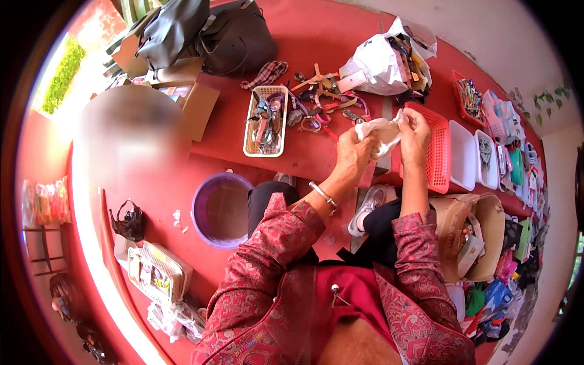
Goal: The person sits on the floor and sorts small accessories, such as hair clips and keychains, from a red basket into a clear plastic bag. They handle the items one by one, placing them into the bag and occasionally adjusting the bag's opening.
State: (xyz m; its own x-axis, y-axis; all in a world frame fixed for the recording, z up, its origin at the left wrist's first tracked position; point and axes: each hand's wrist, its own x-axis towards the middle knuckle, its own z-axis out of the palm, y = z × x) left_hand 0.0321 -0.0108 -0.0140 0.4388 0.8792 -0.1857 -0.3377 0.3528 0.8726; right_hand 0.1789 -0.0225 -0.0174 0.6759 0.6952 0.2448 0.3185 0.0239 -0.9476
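My left hand [354, 150], with a metal bangle [323, 198] on its wrist, grips one side of a crumpled white cloth [384, 141]. The other side is pinched by the fingers of my right hand [415, 135], so the cloth stretches between both hands above the red ledge. Just beyond lies a loose heap of watches and straps [322, 100] in pink, purple and tan. To the left of it, a cream basket [248, 135] holds more watches. Close to my right hand stands a red perforated basket [439, 149].
A purple basin [201, 210] of murky water stands left of my knees. White trays [462, 155] line the right side, with an open cardboard box [447, 243] below. A stuffed white bag [374, 64] and dark handbags [234, 39] sit farther back.
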